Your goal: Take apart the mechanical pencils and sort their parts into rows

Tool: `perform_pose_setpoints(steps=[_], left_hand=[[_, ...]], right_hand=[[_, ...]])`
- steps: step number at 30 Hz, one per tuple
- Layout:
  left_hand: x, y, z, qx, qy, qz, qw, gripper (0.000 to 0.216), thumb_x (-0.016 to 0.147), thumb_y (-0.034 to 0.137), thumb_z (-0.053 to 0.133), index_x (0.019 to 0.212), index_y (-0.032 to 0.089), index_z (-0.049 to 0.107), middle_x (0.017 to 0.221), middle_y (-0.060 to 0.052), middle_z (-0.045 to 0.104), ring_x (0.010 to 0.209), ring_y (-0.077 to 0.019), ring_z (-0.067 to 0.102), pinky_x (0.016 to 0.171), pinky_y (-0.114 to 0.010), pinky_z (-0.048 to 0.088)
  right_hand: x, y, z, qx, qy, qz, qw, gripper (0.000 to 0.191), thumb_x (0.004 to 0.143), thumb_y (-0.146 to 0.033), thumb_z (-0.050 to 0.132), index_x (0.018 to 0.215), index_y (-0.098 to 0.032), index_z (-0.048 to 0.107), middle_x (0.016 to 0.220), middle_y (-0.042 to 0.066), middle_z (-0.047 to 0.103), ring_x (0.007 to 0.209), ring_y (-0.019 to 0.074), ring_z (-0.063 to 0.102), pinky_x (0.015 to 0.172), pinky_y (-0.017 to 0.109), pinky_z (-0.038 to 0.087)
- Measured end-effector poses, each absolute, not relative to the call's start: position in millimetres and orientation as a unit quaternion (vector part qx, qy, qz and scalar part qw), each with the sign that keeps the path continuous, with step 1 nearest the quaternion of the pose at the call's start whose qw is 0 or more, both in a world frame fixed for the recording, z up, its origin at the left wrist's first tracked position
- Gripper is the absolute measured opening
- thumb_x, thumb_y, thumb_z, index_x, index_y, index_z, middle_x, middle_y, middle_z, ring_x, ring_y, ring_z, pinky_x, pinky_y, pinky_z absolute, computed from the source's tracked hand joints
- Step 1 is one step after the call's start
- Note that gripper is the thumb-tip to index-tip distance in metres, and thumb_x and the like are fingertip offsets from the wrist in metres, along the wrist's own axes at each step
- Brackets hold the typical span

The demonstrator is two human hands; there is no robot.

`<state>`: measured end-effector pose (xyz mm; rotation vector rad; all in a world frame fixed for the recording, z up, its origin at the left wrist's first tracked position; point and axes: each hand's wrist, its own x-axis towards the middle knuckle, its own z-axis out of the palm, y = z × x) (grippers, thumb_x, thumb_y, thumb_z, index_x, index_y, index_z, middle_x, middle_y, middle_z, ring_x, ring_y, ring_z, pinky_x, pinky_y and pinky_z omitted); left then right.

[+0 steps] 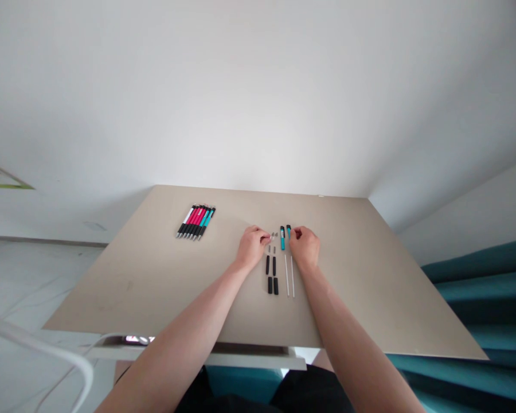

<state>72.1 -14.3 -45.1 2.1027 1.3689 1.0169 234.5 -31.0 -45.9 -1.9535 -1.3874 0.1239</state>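
Observation:
My left hand (251,246) rests on the table with thumb and fingertips pinched together beside some tiny metal pen tips (276,234); what they hold is too small to make out. My right hand (306,246) is closed at the fingertips on a teal pen barrel (289,229), mostly covered by the fingers. A second teal pen barrel (282,238) with a black clip lies between the hands. Nearer to me are two small springs (274,250), short black tubes (274,265), two black grips (276,286) and two white refills (287,275), set out in rows.
Several whole pens (196,222), white, red and teal with black grips, lie side by side at the table's left. The beige table (352,275) meets a white wall at the back. A drawer (258,360) stands slightly pulled out in front; teal curtains (490,292) hang at right.

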Motion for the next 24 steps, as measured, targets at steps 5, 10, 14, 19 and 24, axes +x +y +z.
perform_pose_setpoints(steps=[5,10,14,19,24], left_hand=[[72.3,-13.8,-46.3,0.759,0.492,0.368,0.213,0.007,0.074,0.012,0.068,0.078,0.017,0.070,0.077,-0.002,0.060,0.080,-0.0142,0.055,0.078,-0.027,0.043],[72.4,-13.3,-46.4,0.759,0.492,0.368,0.213,0.007,0.074,0.012,0.068,0.078,0.018,0.070,0.077,-0.002,0.060,0.079,-0.0143,0.055,0.078,-0.027,0.043],[72.3,-13.9,-45.3,0.759,0.491,0.370,0.215,0.008,0.074,0.012,0.068,0.077,0.019,0.070,0.077,-0.002,0.060,0.079,-0.0146,0.055,0.078,-0.028,0.044],[72.2,-13.8,-45.9,0.755,0.490,0.376,0.218,0.008,0.073,0.011,0.068,0.076,0.019,0.069,0.076,-0.002,0.059,0.079,-0.0147,0.056,0.078,-0.029,0.045],[71.5,-12.7,-39.1,0.736,0.503,0.396,0.220,0.011,0.074,0.010,0.065,0.083,0.017,0.067,0.082,-0.003,0.060,0.082,-0.0158,0.056,0.077,-0.029,0.047]], right_hand=[[233.5,-30.8,-45.9,-0.765,-0.544,0.039,0.342,0.022,0.077,-0.027,0.046,0.073,-0.016,0.065,0.069,0.007,0.065,0.064,0.0171,0.056,0.060,0.026,0.036],[232.4,-31.3,-43.3,-0.773,-0.542,0.033,0.327,0.022,0.076,-0.027,0.047,0.071,-0.016,0.066,0.067,0.006,0.065,0.062,0.0170,0.055,0.058,0.026,0.035],[231.7,-31.8,-41.4,-0.775,-0.543,0.031,0.323,0.021,0.075,-0.027,0.048,0.068,-0.017,0.065,0.065,0.006,0.064,0.062,0.0172,0.055,0.057,0.026,0.035],[231.5,-31.6,-41.9,-0.774,-0.538,0.037,0.334,0.019,0.073,-0.026,0.049,0.067,-0.017,0.064,0.064,0.006,0.064,0.061,0.0172,0.055,0.058,0.026,0.035],[234.0,-31.1,-41.1,-0.771,-0.520,0.053,0.364,0.020,0.073,-0.026,0.047,0.067,-0.017,0.064,0.064,0.005,0.064,0.060,0.0167,0.056,0.058,0.025,0.037]])
